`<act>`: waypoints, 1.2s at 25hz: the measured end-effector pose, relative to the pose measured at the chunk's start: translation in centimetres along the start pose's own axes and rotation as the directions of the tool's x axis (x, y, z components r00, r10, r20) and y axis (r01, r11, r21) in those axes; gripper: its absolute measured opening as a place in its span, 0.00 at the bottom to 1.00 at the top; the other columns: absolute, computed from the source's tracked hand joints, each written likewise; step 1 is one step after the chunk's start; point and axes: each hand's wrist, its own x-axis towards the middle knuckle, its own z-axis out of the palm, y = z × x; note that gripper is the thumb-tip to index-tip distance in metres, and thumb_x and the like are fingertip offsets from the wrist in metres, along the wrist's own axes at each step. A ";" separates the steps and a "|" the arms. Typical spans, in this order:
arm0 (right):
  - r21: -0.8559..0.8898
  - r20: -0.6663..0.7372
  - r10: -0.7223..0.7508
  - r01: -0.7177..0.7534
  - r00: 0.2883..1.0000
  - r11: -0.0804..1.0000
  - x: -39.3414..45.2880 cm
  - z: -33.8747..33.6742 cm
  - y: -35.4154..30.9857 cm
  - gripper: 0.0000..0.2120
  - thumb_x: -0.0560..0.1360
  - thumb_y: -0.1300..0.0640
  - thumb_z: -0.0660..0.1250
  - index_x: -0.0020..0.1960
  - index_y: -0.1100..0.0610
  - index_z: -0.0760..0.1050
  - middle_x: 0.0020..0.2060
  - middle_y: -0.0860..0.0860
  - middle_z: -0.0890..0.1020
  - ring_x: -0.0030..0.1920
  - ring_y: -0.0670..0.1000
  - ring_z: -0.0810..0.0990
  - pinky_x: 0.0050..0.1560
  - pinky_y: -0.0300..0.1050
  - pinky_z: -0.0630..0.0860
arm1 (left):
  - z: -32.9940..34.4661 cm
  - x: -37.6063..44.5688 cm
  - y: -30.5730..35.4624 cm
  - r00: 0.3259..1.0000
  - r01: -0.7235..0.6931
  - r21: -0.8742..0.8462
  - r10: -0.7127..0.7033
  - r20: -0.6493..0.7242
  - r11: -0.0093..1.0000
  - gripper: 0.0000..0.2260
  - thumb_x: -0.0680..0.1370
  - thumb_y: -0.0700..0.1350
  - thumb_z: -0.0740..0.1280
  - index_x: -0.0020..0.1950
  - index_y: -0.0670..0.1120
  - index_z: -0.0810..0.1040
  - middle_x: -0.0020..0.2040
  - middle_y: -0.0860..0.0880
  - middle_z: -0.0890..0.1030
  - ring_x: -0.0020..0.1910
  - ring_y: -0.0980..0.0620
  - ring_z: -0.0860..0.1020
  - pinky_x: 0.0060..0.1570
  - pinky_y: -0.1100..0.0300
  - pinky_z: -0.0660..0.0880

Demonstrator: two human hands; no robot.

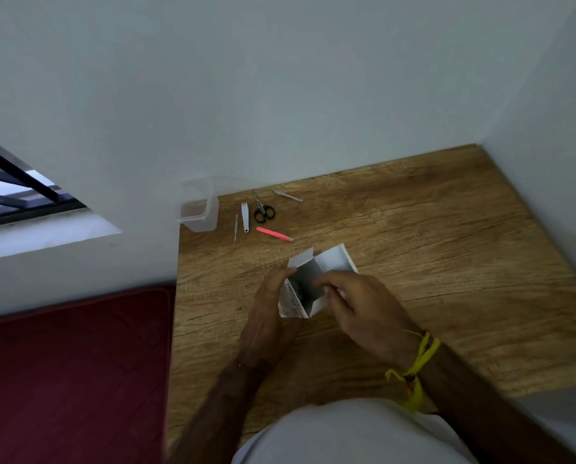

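Left hand [269, 308] grips box [296, 304] on wooden table [447, 262].

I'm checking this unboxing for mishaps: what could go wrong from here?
The right hand pinching at the mouth of the open white box could tear its flaps or tip it; only the left hand steadies it. The clear container sits at the edge of the table and could be knocked off.
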 end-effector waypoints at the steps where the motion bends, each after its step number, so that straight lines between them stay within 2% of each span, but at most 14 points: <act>1: 0.016 0.033 0.034 -0.034 0.999 0.999 -0.3 -0.3 0.2 0.12 0.82 0.56 0.60 0.63 0.51 0.77 0.53 0.46 0.82 0.41 0.37 0.76 0.43 0.31 0.72 | -0.1 -0.1 0.0 1.000 -0.001 -0.017 0.001 0.002 1.000 0.33 0.73 0.53 0.72 0.74 0.56 0.59 0.73 0.55 0.65 0.71 0.58 0.67 0.67 0.54 0.73; 3: 0.057 0.079 0.102 -0.107 0.992 0.993 -0.8 -0.2 0.5 0.12 0.82 0.57 0.61 0.62 0.51 0.79 0.52 0.46 0.83 0.32 0.35 0.73 0.38 0.28 0.71 | -0.4 -0.1 0.2 1.000 -0.003 -0.043 0.004 0.014 0.999 0.35 0.72 0.50 0.74 0.73 0.61 0.57 0.71 0.63 0.63 0.70 0.63 0.65 0.67 0.61 0.71; 5: 0.149 0.054 0.188 -0.195 0.981 0.969 -1.0 0.1 0.4 0.10 0.81 0.57 0.63 0.60 0.51 0.80 0.49 0.46 0.84 0.27 0.42 0.78 0.34 0.33 0.76 | -0.4 -0.2 0.1 0.999 0.004 -0.050 -0.002 0.046 0.999 0.38 0.71 0.47 0.76 0.72 0.64 0.57 0.71 0.66 0.61 0.72 0.65 0.64 0.68 0.62 0.70; 7: 0.201 0.017 0.258 -0.256 0.966 0.945 -1.0 0.4 0.3 0.10 0.80 0.58 0.65 0.59 0.51 0.80 0.48 0.45 0.84 0.27 0.43 0.80 0.34 0.36 0.79 | -0.7 0.0 0.6 0.995 0.040 -0.041 -0.036 0.094 0.998 0.35 0.71 0.52 0.73 0.72 0.65 0.58 0.74 0.60 0.63 0.73 0.59 0.65 0.71 0.56 0.69; 9: 0.163 0.000 0.301 -0.297 0.954 0.941 -1.0 0.4 0.3 0.10 0.80 0.58 0.66 0.59 0.51 0.81 0.53 0.46 0.84 0.36 0.43 0.81 0.44 0.40 0.81 | -1.6 1.2 1.8 0.982 0.004 0.044 -0.012 0.186 0.999 0.36 0.71 0.52 0.73 0.73 0.64 0.58 0.74 0.55 0.66 0.74 0.57 0.63 0.75 0.51 0.63; 11: 0.102 -0.015 0.316 -0.313 0.949 0.944 -0.9 0.2 0.4 0.12 0.79 0.57 0.66 0.61 0.50 0.80 0.58 0.47 0.83 0.50 0.47 0.82 0.55 0.43 0.79 | -2.6 3.5 3.0 0.938 -0.176 0.202 0.101 0.333 0.963 0.38 0.71 0.45 0.76 0.74 0.61 0.58 0.74 0.53 0.66 0.74 0.55 0.62 0.77 0.46 0.56; 12: 0.080 -0.009 0.317 -0.316 0.948 0.945 -0.7 0.2 0.5 0.12 0.79 0.57 0.66 0.62 0.49 0.80 0.59 0.47 0.82 0.56 0.48 0.81 0.58 0.44 0.77 | -2.8 4.7 3.3 0.909 -0.238 0.241 0.129 0.395 0.941 0.39 0.71 0.43 0.76 0.74 0.61 0.58 0.73 0.53 0.67 0.73 0.55 0.63 0.75 0.47 0.59; 14: 0.081 0.029 0.333 -0.335 0.942 0.939 -0.5 0.3 0.7 0.13 0.78 0.56 0.67 0.61 0.48 0.80 0.60 0.47 0.82 0.61 0.49 0.78 0.61 0.43 0.75 | -3.2 5.7 3.3 0.888 -0.203 0.206 0.092 0.450 0.957 0.39 0.71 0.43 0.76 0.71 0.65 0.58 0.71 0.56 0.67 0.69 0.57 0.65 0.67 0.57 0.67; 17: 0.139 0.078 0.346 -0.354 0.935 0.925 -0.2 0.7 1.0 0.13 0.78 0.57 0.68 0.62 0.50 0.80 0.61 0.47 0.81 0.64 0.49 0.77 0.62 0.42 0.74 | -3.3 5.1 2.4 0.888 -0.080 0.129 0.012 0.459 0.988 0.39 0.71 0.43 0.77 0.68 0.72 0.58 0.68 0.66 0.65 0.66 0.68 0.64 0.60 0.67 0.65; 20: 0.147 0.100 0.365 -0.377 0.925 0.914 0.1 1.4 1.3 0.14 0.78 0.57 0.68 0.63 0.50 0.79 0.62 0.49 0.80 0.64 0.51 0.77 0.64 0.46 0.75 | -3.1 4.4 1.5 0.901 -0.058 0.087 0.014 0.434 0.995 0.37 0.70 0.42 0.77 0.68 0.68 0.61 0.66 0.71 0.63 0.66 0.76 0.62 0.56 0.72 0.65; 23: 0.121 0.107 0.368 -0.379 0.924 0.917 0.8 1.5 1.1 0.15 0.78 0.56 0.68 0.63 0.48 0.78 0.62 0.49 0.80 0.62 0.51 0.78 0.61 0.48 0.77 | -2.9 4.4 1.9 0.911 -0.068 0.094 0.024 0.411 0.993 0.37 0.70 0.42 0.77 0.70 0.65 0.62 0.68 0.71 0.64 0.68 0.74 0.62 0.57 0.77 0.65; 27: -0.005 0.065 0.348 -0.348 0.935 0.938 1.9 1.3 0.7 0.12 0.79 0.56 0.65 0.61 0.48 0.80 0.58 0.48 0.81 0.59 0.51 0.79 0.55 0.48 0.78 | -2.2 4.2 2.9 0.908 -0.093 0.074 0.054 0.416 0.993 0.38 0.71 0.41 0.77 0.70 0.65 0.60 0.68 0.76 0.62 0.68 0.74 0.63 0.60 0.80 0.63; 30: -0.014 0.049 0.387 -0.386 0.921 0.922 2.6 1.5 1.0 0.10 0.79 0.56 0.65 0.57 0.49 0.81 0.55 0.50 0.83 0.57 0.51 0.81 0.51 0.47 0.79 | -1.9 3.9 3.0 0.902 -0.117 0.075 0.074 0.425 0.990 0.38 0.72 0.40 0.76 0.72 0.64 0.59 0.71 0.67 0.65 0.70 0.66 0.65 0.62 0.74 0.67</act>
